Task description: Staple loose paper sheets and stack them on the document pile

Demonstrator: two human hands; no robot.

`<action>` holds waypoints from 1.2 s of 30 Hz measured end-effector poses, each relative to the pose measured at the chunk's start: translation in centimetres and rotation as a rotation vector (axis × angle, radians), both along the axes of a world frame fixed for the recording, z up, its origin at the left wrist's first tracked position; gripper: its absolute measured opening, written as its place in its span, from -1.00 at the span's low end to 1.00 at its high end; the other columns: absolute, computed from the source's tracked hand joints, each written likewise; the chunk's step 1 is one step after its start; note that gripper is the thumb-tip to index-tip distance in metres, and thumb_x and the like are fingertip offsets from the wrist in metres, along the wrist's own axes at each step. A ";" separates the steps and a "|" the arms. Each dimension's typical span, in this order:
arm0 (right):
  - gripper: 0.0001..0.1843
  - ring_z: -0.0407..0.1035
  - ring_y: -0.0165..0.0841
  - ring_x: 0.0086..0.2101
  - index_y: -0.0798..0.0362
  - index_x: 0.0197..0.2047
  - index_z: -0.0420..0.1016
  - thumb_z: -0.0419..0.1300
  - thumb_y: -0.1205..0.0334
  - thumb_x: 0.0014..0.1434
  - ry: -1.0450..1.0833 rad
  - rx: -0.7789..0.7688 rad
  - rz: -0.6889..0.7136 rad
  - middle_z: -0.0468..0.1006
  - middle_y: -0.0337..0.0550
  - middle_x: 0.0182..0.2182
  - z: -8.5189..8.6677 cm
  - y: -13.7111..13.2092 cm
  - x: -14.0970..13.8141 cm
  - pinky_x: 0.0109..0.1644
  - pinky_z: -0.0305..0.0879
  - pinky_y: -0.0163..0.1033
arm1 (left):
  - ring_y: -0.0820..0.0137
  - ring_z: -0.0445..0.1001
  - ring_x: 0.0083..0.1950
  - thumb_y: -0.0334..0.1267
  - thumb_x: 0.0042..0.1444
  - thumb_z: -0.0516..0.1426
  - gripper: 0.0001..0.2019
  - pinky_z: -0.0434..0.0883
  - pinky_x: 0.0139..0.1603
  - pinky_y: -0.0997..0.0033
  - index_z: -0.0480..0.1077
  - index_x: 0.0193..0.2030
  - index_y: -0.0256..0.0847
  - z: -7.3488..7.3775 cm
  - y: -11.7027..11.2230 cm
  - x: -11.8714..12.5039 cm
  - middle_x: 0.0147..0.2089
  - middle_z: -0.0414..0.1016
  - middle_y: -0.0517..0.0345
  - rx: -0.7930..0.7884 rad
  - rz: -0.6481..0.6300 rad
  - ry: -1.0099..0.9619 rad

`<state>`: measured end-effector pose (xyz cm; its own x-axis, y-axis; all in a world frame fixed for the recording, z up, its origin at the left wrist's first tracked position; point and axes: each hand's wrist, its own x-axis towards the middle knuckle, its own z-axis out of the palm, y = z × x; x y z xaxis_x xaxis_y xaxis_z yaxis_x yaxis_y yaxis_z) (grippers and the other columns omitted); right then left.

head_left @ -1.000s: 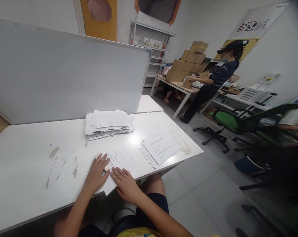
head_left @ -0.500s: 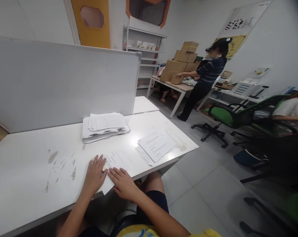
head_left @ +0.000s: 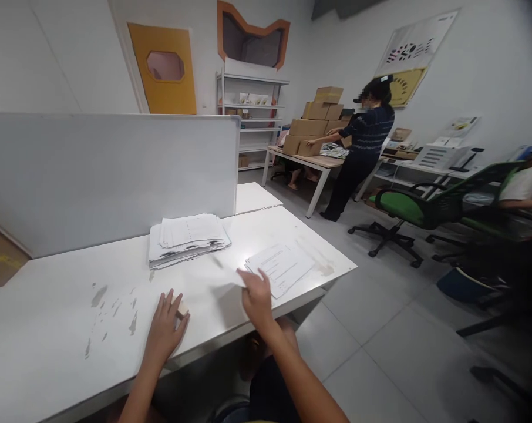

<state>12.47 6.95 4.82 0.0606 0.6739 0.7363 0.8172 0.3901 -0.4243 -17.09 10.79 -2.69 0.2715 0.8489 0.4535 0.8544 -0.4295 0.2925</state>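
Note:
My left hand (head_left: 164,326) lies on the white table (head_left: 54,305) near its front edge, fingers spread, over a small beige block (head_left: 182,308). My right hand (head_left: 256,295) is lifted and pinches the edge of a white sheet of paper (head_left: 219,273), which blurs as it moves. A small pile of printed sheets (head_left: 279,264) lies just right of that hand. A thick stack of papers (head_left: 187,238) sits further back by the white divider panel (head_left: 107,170).
Worn spots (head_left: 111,305) mark the table's left part. A person in a dark top stands at a far desk with cardboard boxes (head_left: 316,120). Green office chairs (head_left: 407,208) stand to the right. Another person's arm shows at the far right edge.
My right hand left the sheet's near edge, rose and moved right, lifting the sheet off the table. My left hand stayed down. The view tilted up slightly.

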 end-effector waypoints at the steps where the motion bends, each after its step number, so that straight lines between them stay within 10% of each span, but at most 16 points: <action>1: -0.39 0.47 -0.26 0.06 -0.02 0.26 0.38 -0.12 0.48 0.22 0.045 0.128 -0.071 0.60 -0.05 0.01 1.0 0.7 0.8 0.36 0.09 0.13 | -0.10 -0.05 0.54 -0.03 0.30 0.02 -0.49 0.28 0.37 -0.22 0.32 0.29 -0.23 0.0 0.0 -0.1 0.47 0.14 -0.15 -0.031 0.000 -0.016; 7: -0.46 0.41 -0.23 0.17 -0.10 0.24 0.38 -0.22 0.32 0.36 -0.080 0.495 -0.093 0.58 -0.07 0.06 4.7 9.0 1.1 0.41 0.01 0.18 | -0.02 -0.13 0.56 -0.13 0.28 0.06 -0.60 0.33 0.36 -0.13 0.34 0.21 -0.17 1.1 -0.1 0.0 0.51 0.06 -0.06 -0.197 -0.032 -0.093; 16: -0.43 -0.11 -0.25 0.43 0.19 0.41 0.15 -0.16 0.43 0.38 -0.467 -0.433 0.263 0.06 0.03 0.44 3.9 25.0 -6.8 0.47 -0.18 0.09 | 0.00 -0.14 0.57 -0.22 0.26 0.08 -0.62 0.26 0.41 -0.14 0.34 0.21 -0.15 2.0 -0.7 0.4 0.51 0.09 -0.04 -0.255 -0.023 -0.121; 25: -0.25 -0.12 -0.13 0.43 0.15 0.48 0.01 -0.05 -0.13 0.40 -0.502 -0.611 0.331 -0.04 0.05 0.46 0.7 27.3 -7.3 0.45 -0.12 0.02 | -0.04 -0.09 0.55 -0.15 0.29 0.04 -0.62 0.27 0.39 -0.19 0.35 0.20 -0.20 0.4 0.5 -0.3 0.47 0.14 -0.10 -0.150 -0.026 -0.105; 36: -0.45 0.02 -0.15 0.37 0.11 0.42 0.10 -0.07 0.13 0.44 -0.584 -0.603 0.358 0.04 0.02 0.45 1.2 27.4 -6.8 0.36 0.09 -0.01 | -0.05 -0.05 0.54 -0.07 0.30 0.02 -0.58 0.29 0.38 -0.18 0.34 0.21 -0.21 0.1 0.9 -0.2 0.46 0.16 -0.10 -0.141 -0.010 -0.092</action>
<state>5.69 34.32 6.00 -0.4977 0.8615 0.1009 0.8392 0.5076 -0.1952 -17.24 11.72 -2.55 0.2432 0.9033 0.3534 0.8169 -0.3872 0.4275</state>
